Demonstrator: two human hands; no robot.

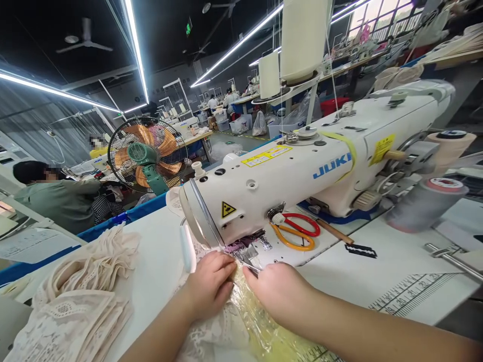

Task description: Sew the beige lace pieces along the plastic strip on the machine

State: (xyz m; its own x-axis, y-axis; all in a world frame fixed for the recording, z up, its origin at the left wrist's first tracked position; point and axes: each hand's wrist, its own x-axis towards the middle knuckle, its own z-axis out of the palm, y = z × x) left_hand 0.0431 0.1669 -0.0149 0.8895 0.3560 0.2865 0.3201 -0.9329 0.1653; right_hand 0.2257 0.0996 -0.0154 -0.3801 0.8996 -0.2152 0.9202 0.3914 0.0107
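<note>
My left hand [212, 285] is bent over the cream lace fabric [217, 327], its fingertips pinching the cloth just in front of the needle area of a white JUKI sewing machine [264, 176]. Close beside it, my right hand [279, 289] is closed, with a slim silver metal tool [252, 266] running from its fingers toward the presser foot. The tool's exact kind is hard to make out. Under both wrists lies a shiny yellowish plastic sheet [264, 327] on the machine bed. Machine head and fingers hide the needle point.
A pile of cream lace pieces [83, 291] lies left. Scissors with red and orange handles [298, 236], a wooden-handled blade [358, 250] and a thread cone [426, 206] sit right. Beyond the table are a fan [145, 156] and a seated person [53, 196].
</note>
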